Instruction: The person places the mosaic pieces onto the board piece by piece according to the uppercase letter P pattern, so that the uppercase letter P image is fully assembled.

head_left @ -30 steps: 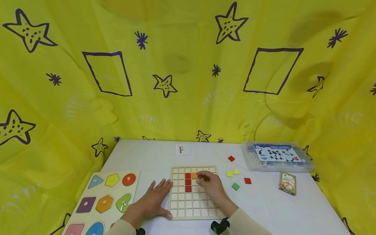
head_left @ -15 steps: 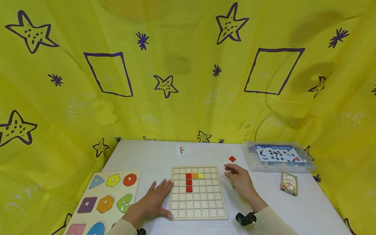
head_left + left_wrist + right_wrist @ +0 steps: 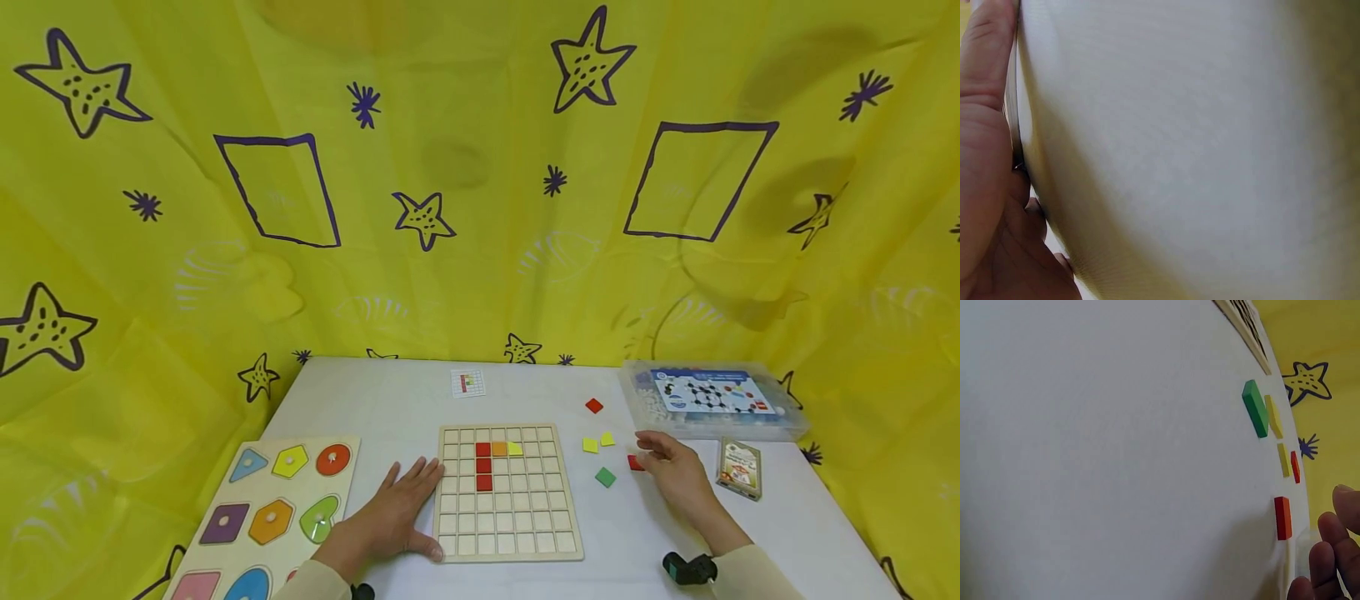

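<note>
My left hand (image 3: 401,512) rests with spread fingers at the left edge of the wooden grid board (image 3: 508,523). On the board, a column of red square tiles (image 3: 483,466) stands with an orange tile (image 3: 498,449) and a yellow tile (image 3: 515,449) to the right of its top. My right hand (image 3: 678,483), fingers loosely bent and holding nothing, hovers by a loose red tile (image 3: 635,462). In the right wrist view, the fingertips are apart from that red tile (image 3: 1283,519). The left wrist view is mostly blurred white, with part of the left hand (image 3: 985,162) at its edge.
Two yellow pieces (image 3: 591,445), a green tile (image 3: 605,477) and another red tile (image 3: 594,406) lie right of the board. A pattern card (image 3: 468,383) lies behind it. A knobbed shape puzzle (image 3: 251,475) sits left; a clear plastic box (image 3: 712,400) and small card box (image 3: 739,468) stand right.
My right hand has let go of the yellow tile beside the orange one and moved right, off the board, to the loose red tile. My left hand has stayed in place.
</note>
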A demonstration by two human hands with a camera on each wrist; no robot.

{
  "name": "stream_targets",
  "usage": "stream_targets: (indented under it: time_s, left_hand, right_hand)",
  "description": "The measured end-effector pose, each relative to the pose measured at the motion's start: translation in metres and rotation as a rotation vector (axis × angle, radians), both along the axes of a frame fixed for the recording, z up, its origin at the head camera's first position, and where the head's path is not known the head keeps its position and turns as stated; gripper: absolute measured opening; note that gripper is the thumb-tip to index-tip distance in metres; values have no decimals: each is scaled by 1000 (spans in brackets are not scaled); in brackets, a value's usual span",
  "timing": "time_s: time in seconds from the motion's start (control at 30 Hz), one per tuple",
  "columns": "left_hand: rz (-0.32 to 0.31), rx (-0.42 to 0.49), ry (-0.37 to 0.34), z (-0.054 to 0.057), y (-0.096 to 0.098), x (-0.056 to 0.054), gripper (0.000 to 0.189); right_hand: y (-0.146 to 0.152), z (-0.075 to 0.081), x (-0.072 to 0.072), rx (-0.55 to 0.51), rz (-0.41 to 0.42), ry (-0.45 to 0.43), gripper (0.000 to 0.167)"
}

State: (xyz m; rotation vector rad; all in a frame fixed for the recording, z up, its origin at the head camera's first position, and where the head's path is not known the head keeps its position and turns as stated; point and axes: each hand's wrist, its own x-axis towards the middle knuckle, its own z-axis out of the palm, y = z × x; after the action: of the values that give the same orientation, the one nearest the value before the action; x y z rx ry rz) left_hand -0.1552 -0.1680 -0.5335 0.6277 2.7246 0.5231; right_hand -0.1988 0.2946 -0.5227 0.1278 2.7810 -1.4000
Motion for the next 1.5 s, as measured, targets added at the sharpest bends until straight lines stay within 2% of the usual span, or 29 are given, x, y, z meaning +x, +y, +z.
stream_targets:
  time_s: [0.27,0.53,0.87,1.23,1.5]
  left_hand:
    - [-2,-2,-1,2,1,1,130]
    - [-8,-2,5,3,1,1,130]
    - [-8,-2,19,0,0,-1,131]
    - [-10,-5,24,-2,-2,0,131]
    - [-13,-1,22,-3,-2,0,131]
  right_hand:
    - [11,-10,3,64,54,-30,44]
    - [16,-8,9,92,87,-45,49]
    - [22,-11,5,156,129,-49,49]
    - [14,-15,2,194,86,-25,31]
    - [12,-16,5,152,57,-16,31]
